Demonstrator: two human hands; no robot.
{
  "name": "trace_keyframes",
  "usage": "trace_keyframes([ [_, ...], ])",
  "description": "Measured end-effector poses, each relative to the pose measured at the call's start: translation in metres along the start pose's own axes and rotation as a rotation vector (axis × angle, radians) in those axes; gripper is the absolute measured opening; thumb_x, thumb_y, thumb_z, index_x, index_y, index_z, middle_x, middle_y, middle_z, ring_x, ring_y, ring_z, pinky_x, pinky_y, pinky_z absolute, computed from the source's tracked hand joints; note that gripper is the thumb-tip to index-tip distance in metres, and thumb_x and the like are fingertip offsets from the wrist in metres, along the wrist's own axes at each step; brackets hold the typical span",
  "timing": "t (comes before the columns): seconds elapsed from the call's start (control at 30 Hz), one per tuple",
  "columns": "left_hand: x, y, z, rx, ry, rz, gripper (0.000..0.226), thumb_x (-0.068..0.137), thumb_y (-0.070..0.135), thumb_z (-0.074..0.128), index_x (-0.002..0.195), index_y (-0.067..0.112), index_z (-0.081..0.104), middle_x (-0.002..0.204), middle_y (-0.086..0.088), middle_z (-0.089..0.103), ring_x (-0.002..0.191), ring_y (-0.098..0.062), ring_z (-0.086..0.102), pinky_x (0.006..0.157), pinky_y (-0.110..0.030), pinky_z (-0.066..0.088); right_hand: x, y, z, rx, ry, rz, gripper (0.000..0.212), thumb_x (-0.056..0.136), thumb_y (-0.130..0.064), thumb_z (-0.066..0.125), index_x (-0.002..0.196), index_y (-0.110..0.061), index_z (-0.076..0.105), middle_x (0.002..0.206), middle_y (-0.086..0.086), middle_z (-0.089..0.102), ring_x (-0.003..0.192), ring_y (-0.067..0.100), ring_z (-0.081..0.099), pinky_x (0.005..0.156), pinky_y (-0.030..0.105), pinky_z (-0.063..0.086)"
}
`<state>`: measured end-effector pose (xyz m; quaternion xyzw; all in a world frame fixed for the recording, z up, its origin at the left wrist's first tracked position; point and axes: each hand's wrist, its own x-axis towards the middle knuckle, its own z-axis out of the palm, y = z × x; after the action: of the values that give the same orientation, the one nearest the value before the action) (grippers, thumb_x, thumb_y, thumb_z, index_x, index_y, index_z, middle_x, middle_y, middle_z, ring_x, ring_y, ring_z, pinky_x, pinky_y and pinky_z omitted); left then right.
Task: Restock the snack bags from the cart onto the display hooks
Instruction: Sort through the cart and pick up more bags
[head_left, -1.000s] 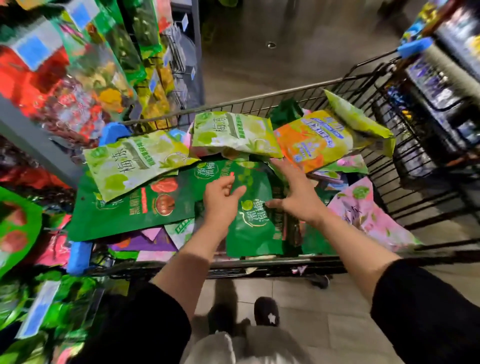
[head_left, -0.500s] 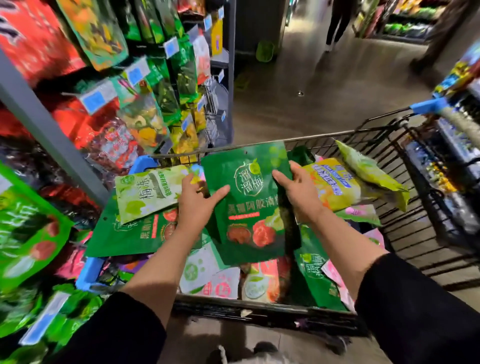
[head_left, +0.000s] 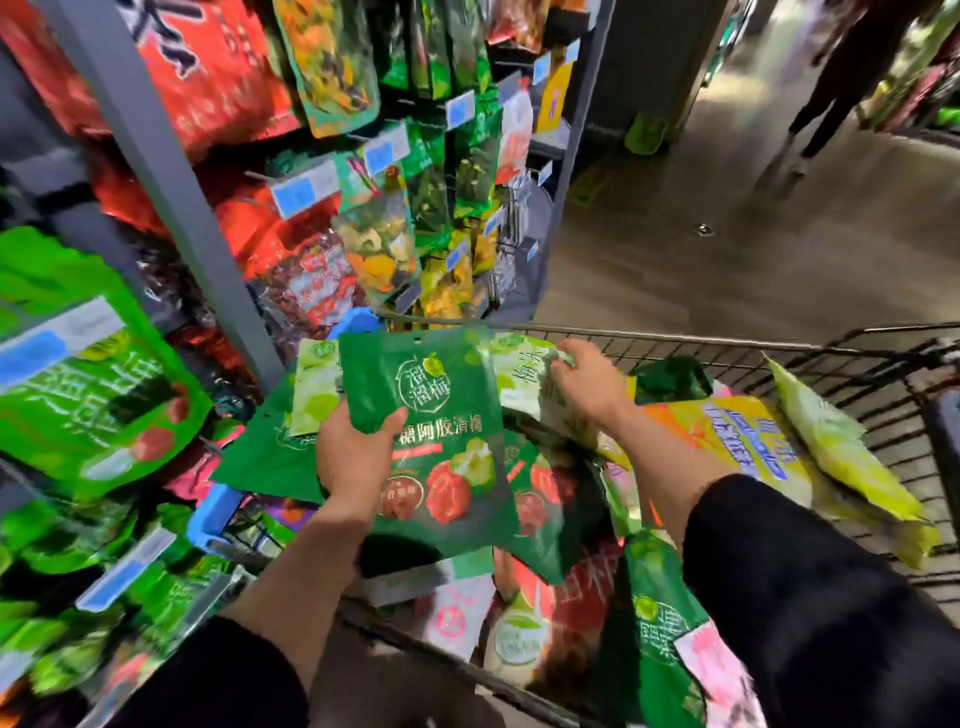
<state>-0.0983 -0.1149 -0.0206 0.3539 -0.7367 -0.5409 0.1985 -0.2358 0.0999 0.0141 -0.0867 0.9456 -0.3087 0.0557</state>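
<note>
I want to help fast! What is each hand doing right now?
Left hand: grips the dark green plastic snack bag, held up above the wire cart.
Right hand: on a light green snack bag; grip cannot be told.

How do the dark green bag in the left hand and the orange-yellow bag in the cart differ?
The dark green bag is lifted above the cart, gripped by the left hand; the orange-yellow bag lies untouched on the pile. The first shows red and green fruit with white lettering, the second blue lettering. Both are flat snack pouches.
</note>
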Motion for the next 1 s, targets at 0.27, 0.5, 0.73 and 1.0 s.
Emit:
trace_keyframes([
  [0.27, -0.003, -0.034, -0.006, -0.033, 0.018, -0.126, 0.040, 0.067, 0.036, 0.076, 0.090, 0.003, 0.067, 0.087, -0.010, 0.067, 0.084, -0.026, 0.064, 0.077, -0.030, 0.048, 0.035, 0.008, 0.010, -0.300, -0.328, -0.011, 0.102, 0.073, -0.048, 0.079, 0.150, -0.016, 0.021, 0.142, 0.018, 0.044, 0.131, 0.035, 0.041, 0.107, 0.042, 0.035],
  [0.5, -0.008, -0.058, -0.009, 0.109, 0.120, -0.264, 0.059, 0.069, 0.043, 0.081, 0.100, -0.004, 0.063, 0.104, -0.026, 0.063, 0.100, -0.039, 0.060, 0.091, -0.048, 0.048, 0.019, -0.003, 0.017, -0.333, -0.337, 0.073, 0.095, 0.063, -0.074, 0.069, 0.134, -0.015, 0.043, 0.128, 0.008, 0.059, 0.118, 0.031, 0.055, 0.093, 0.037, 0.042],
  [0.73, -0.010, -0.064, -0.011, 0.064, 0.098, -0.183, 0.043, 0.076, 0.033, 0.079, 0.097, -0.001, 0.066, 0.100, -0.022, 0.067, 0.097, -0.034, 0.062, 0.090, -0.041, 0.047, 0.033, -0.008, 0.029, 0.012, -0.514, 0.039, 0.118, 0.059, -0.039, 0.089, 0.151, -0.010, 0.021, 0.140, 0.007, 0.046, 0.130, 0.022, 0.044, 0.105, 0.029, 0.038],
  [1.0, -0.007, -0.066, -0.012, -0.001, 0.058, -0.177, 0.021, 0.076, 0.022, 0.079, 0.086, 0.010, 0.066, 0.085, -0.008, 0.066, 0.079, -0.021, 0.060, 0.076, -0.033, 0.046, 0.032, -0.024, 0.012, 0.249, -0.526, 0.122, 0.055, 0.051, -0.004, 0.091, 0.097, 0.009, 0.064, 0.074, 0.012, 0.067, 0.057, 0.011, 0.059, 0.056, 0.018, 0.045],
])
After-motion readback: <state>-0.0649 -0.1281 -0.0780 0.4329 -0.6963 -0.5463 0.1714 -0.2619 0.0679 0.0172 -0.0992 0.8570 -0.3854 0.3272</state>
